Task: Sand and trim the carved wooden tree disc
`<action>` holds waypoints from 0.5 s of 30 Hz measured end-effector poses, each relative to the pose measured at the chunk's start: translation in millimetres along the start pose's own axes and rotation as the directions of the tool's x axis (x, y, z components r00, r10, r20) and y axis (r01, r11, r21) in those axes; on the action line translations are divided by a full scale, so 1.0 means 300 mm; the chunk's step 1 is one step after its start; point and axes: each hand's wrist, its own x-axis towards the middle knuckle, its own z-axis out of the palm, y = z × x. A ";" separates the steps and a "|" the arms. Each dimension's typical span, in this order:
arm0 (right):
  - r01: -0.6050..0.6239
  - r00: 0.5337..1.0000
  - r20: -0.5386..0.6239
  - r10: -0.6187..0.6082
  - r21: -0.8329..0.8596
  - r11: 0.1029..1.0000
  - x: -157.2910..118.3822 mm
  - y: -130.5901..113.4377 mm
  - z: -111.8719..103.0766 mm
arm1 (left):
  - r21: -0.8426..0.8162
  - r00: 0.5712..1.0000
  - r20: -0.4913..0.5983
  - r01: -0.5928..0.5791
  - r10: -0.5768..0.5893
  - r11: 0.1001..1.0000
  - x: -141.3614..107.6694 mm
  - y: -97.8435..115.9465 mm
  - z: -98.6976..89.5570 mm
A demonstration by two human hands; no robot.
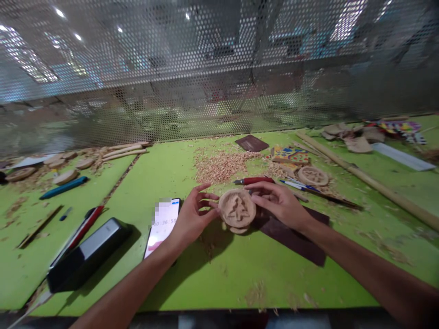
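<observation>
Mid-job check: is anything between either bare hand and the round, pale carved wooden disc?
Nothing visible: the bare left hand and bare right hand appear to touch opposite sides of the round, pale carved wooden disc. The red-handled, metal-tipped tool lies beyond it, not between.

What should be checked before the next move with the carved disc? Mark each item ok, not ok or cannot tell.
1. Carved disc supported from both sides: ok, between the left hand and right hand.
2. Carved face visible: ok, its raised design faces the camera.
3. Red-handled knife clear of the right fingers: cannot tell, they nearly overlap in view.
4. Green table free of debris: not ok, a shavings pile lies beyond the disc.
5. Dark sheet unobstructed: not ok, the right forearm crosses above it.
6. Disc's underside: cannot tell, hidden.
</observation>
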 end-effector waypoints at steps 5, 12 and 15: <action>0.004 1.000 0.002 -0.004 -0.023 1.000 -0.002 0.000 -0.006 | -0.010 1.000 -0.016 -0.004 0.004 1.000 0.001 0.001 -0.001; 0.040 0.999 -0.002 -0.040 -0.058 0.998 -0.001 -0.009 -0.004 | -0.018 1.000 -0.017 -0.007 0.007 1.000 0.000 -0.004 -0.002; 0.054 0.999 -0.003 -0.054 -0.067 0.996 -0.002 -0.013 -0.001 | -0.010 1.000 -0.009 -0.008 0.008 1.000 0.001 -0.007 -0.005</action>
